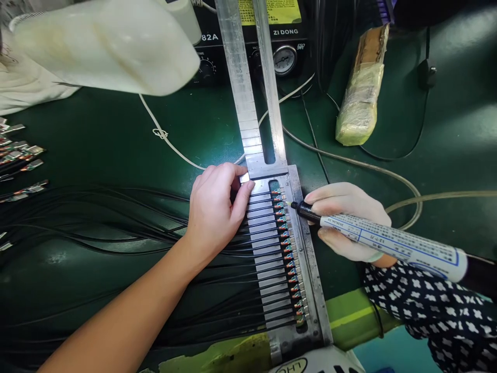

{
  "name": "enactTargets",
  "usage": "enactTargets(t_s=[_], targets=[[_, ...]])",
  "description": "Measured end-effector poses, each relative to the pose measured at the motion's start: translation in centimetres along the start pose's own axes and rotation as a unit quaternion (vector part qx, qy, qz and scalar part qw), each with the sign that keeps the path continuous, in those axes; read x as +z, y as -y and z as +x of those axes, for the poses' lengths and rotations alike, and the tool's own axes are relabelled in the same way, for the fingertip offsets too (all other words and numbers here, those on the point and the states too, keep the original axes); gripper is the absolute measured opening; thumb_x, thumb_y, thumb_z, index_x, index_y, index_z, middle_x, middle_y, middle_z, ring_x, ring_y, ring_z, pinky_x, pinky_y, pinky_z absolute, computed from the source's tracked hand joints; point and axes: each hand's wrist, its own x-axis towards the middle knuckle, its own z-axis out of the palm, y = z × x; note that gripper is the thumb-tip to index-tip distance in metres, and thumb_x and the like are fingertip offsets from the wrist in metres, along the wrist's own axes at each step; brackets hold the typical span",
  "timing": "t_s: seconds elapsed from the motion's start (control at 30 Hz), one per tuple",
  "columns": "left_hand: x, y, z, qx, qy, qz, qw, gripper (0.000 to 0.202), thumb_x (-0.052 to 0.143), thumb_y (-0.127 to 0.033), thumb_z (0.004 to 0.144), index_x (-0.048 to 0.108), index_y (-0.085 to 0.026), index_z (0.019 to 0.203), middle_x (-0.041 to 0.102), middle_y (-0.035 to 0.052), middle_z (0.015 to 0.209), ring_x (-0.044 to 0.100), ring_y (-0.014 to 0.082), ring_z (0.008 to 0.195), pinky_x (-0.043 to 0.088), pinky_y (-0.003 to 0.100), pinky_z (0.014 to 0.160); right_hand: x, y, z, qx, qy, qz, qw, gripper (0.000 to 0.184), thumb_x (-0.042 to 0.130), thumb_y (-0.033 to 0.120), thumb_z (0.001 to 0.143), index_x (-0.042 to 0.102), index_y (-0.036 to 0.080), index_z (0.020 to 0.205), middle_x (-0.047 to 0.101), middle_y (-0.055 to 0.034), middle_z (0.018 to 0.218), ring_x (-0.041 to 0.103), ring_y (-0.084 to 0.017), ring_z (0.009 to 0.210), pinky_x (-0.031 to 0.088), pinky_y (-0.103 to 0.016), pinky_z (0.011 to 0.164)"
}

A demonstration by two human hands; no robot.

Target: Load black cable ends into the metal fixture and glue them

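A long metal fixture (267, 187) holds a row of black cables (267, 235) side by side, their stripped ends showing coloured wires and small metal connectors (289, 248). At its upper left edge my bare left hand (217, 207) has thumb and index finger closed on a shiny metal edge; the other fingers are curled out of sight. My right hand (347, 217), in a white glove, grips a thick pen-like tube (392, 243) with a printed label. The tube's black tip points left, at the upper connectors; whether it touches them I cannot tell.
A slotted metal rail (243, 88) extends away above the fixture. Behind it stands a black device with a gauge (284, 59). A white lamp head (112, 46) overhangs the upper left. A wrapped block (361, 98) and a hose (365, 163) lie right; more cable ends (19, 155) lie left.
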Motion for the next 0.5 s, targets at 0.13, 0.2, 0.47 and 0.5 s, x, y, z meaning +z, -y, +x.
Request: enactTargets(t_s=[0.13, 0.2, 0.47, 0.5], targets=[[0.0, 0.0, 0.0, 0.002, 0.000, -0.006, 1.000, 0.015, 0.055, -0.033, 0.098, 0.060, -0.021, 0.103, 0.060, 0.0015, 0.082, 0.056, 0.0192, 0.081, 0.042, 0.034, 0.074, -0.2, 0.7, -0.5, -0.013, -0.019, 0.001, 1.000, 0.028, 0.079, 0.024, 0.081, 0.071, 0.014, 0.106, 0.073, -0.0118, 0.105, 0.072, -0.022, 0.096, 0.062, -0.034, 0.086], [0.0, 0.0, 0.1, 0.000, 0.002, -0.006, 1.000, 0.015, 0.055, -0.034, 0.098, 0.060, -0.021, 0.103, 0.060, 0.0018, 0.082, 0.056, 0.0194, 0.082, 0.042, 0.034, 0.074, -0.2, 1.0, -0.9, -0.015, -0.020, -0.002, 1.000, 0.029, 0.080, 0.026, 0.080, 0.071, 0.016, 0.106, 0.074, -0.0110, 0.104, 0.072, -0.022, 0.094, 0.063, -0.033, 0.084], [0.0, -0.1, 0.0, -0.006, 0.004, 0.001, 1.000, 0.015, 0.055, -0.034, 0.098, 0.059, -0.021, 0.104, 0.060, 0.0021, 0.082, 0.056, 0.0196, 0.082, 0.042, 0.034, 0.075, 0.1, 0.8, -1.2, 0.017, 0.010, -0.009, 1.000, 0.028, 0.079, 0.024, 0.082, 0.070, 0.017, 0.108, 0.074, -0.0106, 0.106, 0.074, -0.021, 0.095, 0.064, -0.032, 0.084], [0.0, 0.0, 0.0, -0.004, 0.003, -0.001, 1.000, 0.015, 0.055, -0.034, 0.098, 0.059, -0.021, 0.104, 0.060, 0.0021, 0.082, 0.056, 0.0196, 0.082, 0.042, 0.034, 0.075, 0.1, 0.8, -1.1, 0.015, 0.011, -0.009, 1.000, 0.028, 0.079, 0.023, 0.082, 0.070, 0.017, 0.108, 0.074, -0.0109, 0.106, 0.073, -0.021, 0.096, 0.064, -0.032, 0.085]])
